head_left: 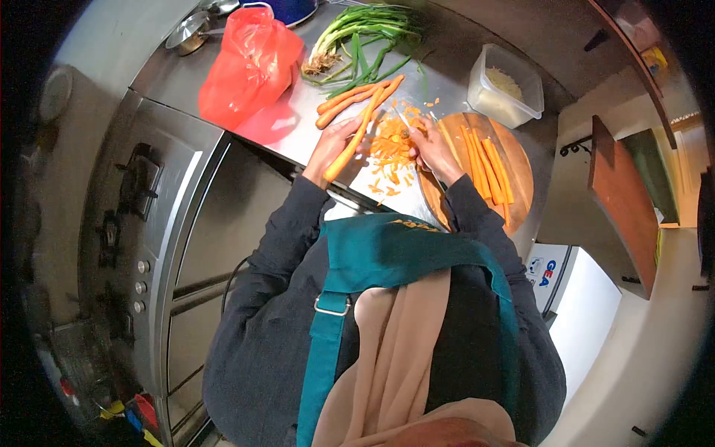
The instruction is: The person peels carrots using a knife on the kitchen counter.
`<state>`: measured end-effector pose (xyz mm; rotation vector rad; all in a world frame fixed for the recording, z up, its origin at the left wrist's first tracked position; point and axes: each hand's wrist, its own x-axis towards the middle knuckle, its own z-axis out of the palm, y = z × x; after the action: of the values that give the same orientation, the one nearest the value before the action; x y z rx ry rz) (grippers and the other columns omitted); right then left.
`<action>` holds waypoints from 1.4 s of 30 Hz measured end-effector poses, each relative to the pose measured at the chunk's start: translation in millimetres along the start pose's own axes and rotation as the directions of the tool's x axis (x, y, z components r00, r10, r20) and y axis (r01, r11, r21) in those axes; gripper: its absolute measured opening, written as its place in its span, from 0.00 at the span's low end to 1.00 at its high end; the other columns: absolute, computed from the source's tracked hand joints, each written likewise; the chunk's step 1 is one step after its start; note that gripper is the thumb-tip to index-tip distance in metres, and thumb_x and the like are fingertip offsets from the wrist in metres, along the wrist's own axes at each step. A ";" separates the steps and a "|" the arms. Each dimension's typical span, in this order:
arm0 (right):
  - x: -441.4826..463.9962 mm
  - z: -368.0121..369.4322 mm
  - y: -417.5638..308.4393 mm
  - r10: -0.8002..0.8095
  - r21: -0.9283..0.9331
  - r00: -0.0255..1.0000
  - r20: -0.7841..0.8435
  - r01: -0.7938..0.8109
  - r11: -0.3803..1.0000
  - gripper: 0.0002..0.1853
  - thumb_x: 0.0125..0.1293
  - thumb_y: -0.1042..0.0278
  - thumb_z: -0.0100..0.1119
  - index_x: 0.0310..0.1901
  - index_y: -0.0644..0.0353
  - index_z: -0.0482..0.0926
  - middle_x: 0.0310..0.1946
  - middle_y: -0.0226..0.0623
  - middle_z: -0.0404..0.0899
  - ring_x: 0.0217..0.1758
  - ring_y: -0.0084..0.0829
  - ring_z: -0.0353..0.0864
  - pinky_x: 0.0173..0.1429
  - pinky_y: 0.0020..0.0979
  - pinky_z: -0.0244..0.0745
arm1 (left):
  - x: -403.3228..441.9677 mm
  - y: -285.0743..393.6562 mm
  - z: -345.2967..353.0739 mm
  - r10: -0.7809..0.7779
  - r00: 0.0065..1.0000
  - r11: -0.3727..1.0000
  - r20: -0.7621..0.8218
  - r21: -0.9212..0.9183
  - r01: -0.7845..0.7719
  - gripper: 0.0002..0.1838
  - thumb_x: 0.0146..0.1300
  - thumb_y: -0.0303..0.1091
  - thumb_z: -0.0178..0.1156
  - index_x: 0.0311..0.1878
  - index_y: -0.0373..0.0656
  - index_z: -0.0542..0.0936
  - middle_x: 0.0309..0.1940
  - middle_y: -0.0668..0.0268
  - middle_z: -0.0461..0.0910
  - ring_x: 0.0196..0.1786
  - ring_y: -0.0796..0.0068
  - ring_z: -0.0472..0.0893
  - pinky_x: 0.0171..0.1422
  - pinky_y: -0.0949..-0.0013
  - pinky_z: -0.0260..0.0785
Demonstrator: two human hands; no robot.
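My left hand is closed around a long carrot, which slants up and away over the counter. In my right hand is what looks like a knife; its thin pale blade points up and to the left, apart from the carrot, and its handle is mostly hidden by my fingers. Orange peelings lie scattered between my hands. More carrots rest just beyond my left hand. To the right, several peeled carrots lie side by side on a round wooden cutting board.
Spring onions lie at the back of the steel counter, beside a red plastic bag. A clear plastic tub with pale contents stands behind the board. Left of me is a stove; a metal pan sits at the back left.
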<state>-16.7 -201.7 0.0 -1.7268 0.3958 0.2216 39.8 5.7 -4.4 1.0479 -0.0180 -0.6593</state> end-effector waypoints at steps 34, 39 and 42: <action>-49.2 6.3 -55.7 -0.783 -0.336 0.622 -0.004 0.737 0.587 0.20 0.63 0.73 0.47 0.59 0.55 0.68 0.48 0.50 0.75 0.49 0.43 0.76 0.53 0.34 0.69 | -28.3 28.2 74.5 0.119 0.984 0.942 0.136 -0.327 -0.069 0.09 0.65 0.31 0.47 0.46 0.39 0.70 0.30 0.66 0.70 0.29 0.81 0.68 0.26 0.81 0.61; -49.1 0.9 -59.6 -0.811 -0.373 0.585 0.002 0.753 0.542 0.25 0.62 0.70 0.50 0.62 0.57 0.62 0.48 0.52 0.74 0.48 0.39 0.77 0.51 0.31 0.70 | -26.1 25.2 69.3 0.056 0.987 0.922 0.149 -0.387 0.006 0.10 0.64 0.31 0.48 0.46 0.37 0.69 0.28 0.65 0.70 0.29 0.79 0.68 0.24 0.81 0.61; -61.4 4.9 -66.3 -0.405 -0.331 0.911 0.081 0.408 0.851 0.30 0.61 0.68 0.52 0.65 0.59 0.55 0.51 0.55 0.71 0.50 0.39 0.77 0.50 0.30 0.71 | -22.6 25.0 67.4 0.073 0.983 0.899 0.168 -0.438 0.008 0.09 0.63 0.31 0.47 0.42 0.36 0.69 0.27 0.64 0.70 0.29 0.78 0.68 0.23 0.81 0.60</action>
<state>-47.7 -178.2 81.7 -2.1073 -0.0306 -0.0159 12.5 -28.1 57.1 0.5494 -0.0433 -0.6873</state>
